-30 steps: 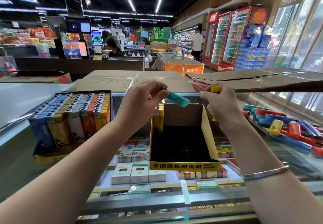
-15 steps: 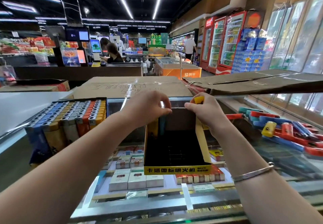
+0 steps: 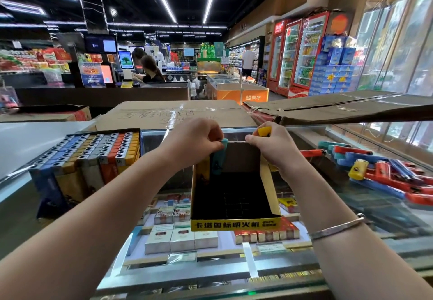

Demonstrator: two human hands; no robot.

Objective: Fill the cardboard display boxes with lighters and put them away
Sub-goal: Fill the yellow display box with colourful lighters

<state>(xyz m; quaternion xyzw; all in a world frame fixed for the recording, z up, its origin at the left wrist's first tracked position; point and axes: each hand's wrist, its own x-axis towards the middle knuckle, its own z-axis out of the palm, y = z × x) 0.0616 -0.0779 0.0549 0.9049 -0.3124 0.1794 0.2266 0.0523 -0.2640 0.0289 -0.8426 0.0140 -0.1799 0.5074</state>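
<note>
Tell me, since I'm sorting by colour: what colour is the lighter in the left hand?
Teal lighter, pinched by the left hand; head view.

I have the open display box (image 3: 235,223) on the glass counter (image 3: 386,215) straight ahead, with my left hand (image 3: 194,141) at its far left corner on a lighter (image 3: 219,159) standing inside, and my right hand (image 3: 274,149) at the far right corner. A full box of lighters (image 3: 93,156) sits to the left, loose lighters (image 3: 384,173) lie to the right, and cigarette packs (image 3: 181,238) rest under the glass. Flat cardboard cartons (image 3: 173,113) lie behind the counter.
</note>
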